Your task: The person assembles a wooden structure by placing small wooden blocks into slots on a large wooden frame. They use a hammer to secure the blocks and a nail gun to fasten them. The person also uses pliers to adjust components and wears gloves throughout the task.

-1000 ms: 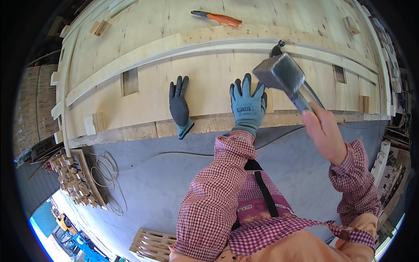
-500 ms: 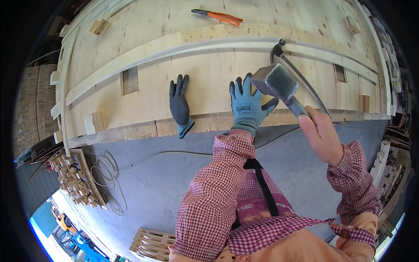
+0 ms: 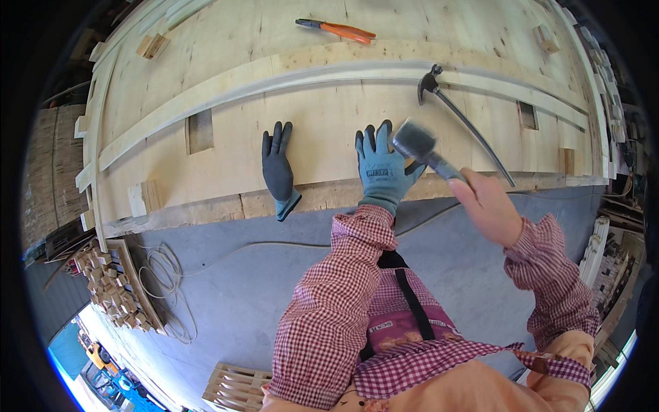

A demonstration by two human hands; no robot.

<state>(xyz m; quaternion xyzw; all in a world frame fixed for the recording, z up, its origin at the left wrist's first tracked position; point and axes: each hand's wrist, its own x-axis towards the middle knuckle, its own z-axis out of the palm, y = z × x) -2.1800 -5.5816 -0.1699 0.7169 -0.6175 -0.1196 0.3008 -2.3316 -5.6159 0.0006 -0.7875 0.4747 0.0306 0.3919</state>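
Careful with that mallet (image 3: 414,140), because your left hand (image 3: 383,172) looks awfully close to it: from up here the head, just right of centre in the frame, sits right by your index finger and overlaps your thumb side. I can't judge the height gap, but if a swing drifts left or glances off, I reckon your knuckles pay for it, and a thin work glove won't save them. That hand is palm down on the panel (image 3: 309,123), fingers a bit spread; can't tell if anything's tucked under it. Your right hand (image 3: 487,206) is bare and wrapped round the mallet's handle, so a sweaty palm could let it twist. Also, the hammer (image 3: 473,129) lying just right of the mallet could get knocked by a wide stroke. The spare glove (image 3: 278,168), left of centre, seems far enough off. As for the mallet itself, it's a chunky, boxy dark grey head, slightly blurred, with one paler, worn-looking face and a greyish handle that angles down right and disappears into your fist.
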